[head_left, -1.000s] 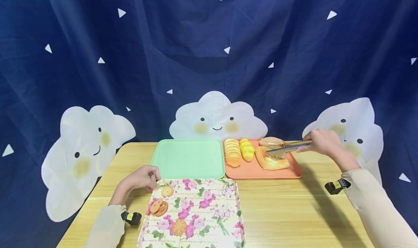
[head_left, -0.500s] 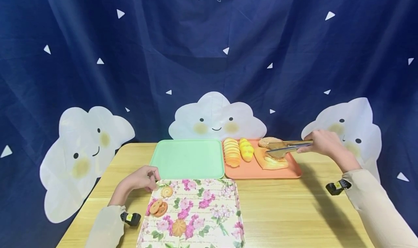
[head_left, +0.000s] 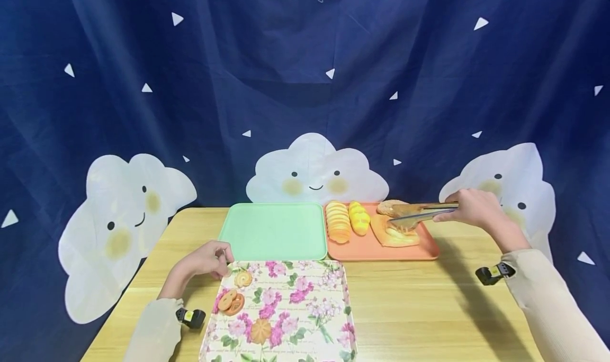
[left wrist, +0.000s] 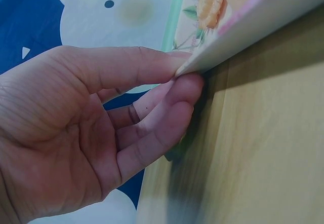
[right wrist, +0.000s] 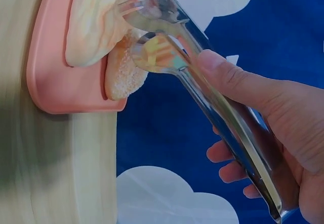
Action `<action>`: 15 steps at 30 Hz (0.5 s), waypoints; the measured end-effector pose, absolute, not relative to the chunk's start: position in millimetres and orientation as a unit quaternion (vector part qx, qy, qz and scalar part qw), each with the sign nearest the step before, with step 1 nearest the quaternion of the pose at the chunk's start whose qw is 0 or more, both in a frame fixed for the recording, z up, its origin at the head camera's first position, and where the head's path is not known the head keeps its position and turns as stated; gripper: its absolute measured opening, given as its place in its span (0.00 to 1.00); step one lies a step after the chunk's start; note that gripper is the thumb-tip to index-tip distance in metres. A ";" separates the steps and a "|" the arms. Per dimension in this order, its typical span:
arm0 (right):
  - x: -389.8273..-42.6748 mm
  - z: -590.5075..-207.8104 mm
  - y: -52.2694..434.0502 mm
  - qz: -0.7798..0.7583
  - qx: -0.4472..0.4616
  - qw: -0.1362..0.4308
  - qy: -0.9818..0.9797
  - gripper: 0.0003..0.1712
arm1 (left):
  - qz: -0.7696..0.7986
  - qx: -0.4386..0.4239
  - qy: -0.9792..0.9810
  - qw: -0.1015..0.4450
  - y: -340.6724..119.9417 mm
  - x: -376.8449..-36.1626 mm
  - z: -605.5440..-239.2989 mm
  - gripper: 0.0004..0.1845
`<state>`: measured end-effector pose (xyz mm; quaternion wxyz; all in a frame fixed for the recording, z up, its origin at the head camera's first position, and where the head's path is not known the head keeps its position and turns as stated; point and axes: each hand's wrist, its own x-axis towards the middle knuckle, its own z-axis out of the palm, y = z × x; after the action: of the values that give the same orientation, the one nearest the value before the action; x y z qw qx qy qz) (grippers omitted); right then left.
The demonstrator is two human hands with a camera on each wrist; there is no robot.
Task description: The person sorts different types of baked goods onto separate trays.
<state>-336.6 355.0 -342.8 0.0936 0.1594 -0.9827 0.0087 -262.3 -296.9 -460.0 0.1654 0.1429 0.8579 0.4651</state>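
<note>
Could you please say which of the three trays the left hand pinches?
The floral tray: the left hand pinches its far left corner. The green tray and orange tray, both plain, lie beyond it.

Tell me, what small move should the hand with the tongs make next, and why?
Probably the right hand should ease the tongs down around the flat pastry: their ends are spread apart close to it, and it lies on the orange tray, apparently not yet clamped.
</note>
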 end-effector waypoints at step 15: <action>-335.3 -344.3 328.7 0.053 0.159 0.133 -0.977 0.33 | 0.463 0.138 0.860 0.163 -296.7 -263.2 -459.3 0.12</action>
<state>-335.3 328.7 -344.3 0.1330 0.1590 -0.9768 0.0530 -263.2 -296.7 -459.3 0.1631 0.1381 0.8605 0.4625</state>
